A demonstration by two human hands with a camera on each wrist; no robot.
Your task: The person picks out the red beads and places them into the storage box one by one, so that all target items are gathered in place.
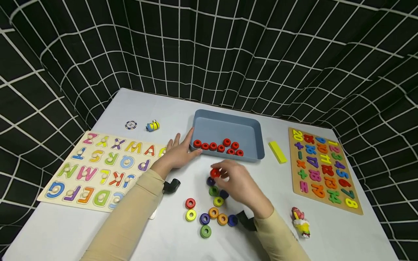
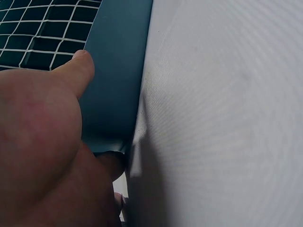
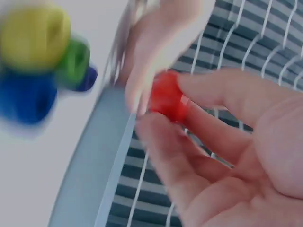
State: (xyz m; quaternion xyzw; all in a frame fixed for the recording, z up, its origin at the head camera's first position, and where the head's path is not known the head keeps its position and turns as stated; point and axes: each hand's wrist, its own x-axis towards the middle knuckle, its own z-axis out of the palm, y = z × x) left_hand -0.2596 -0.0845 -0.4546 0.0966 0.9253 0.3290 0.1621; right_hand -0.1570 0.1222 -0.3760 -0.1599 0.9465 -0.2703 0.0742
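My right hand [image 1: 236,181] pinches a red ring [image 1: 214,173] between thumb and fingertips, above the table in front of the tray. In the right wrist view the red ring [image 3: 166,97] shows between the fingertips. My left hand [image 1: 177,154] rests at the near left corner of a blue-grey tray [image 1: 225,116], its thumb along the front wall and its fingers spread by the left side. Several red rings [image 1: 213,146] lie inside the tray along its near side. Loose rings in green [image 1: 205,231], yellow [image 1: 191,215], orange, blue, purple and red are scattered in front.
An alphabet puzzle board [image 1: 88,159] lies at left, partly under the left arm. A number board [image 1: 323,170] is at right, with a yellow block [image 1: 277,152] beside the tray. A poker chip [image 1: 131,125] and small figures [image 1: 152,125] lie around.
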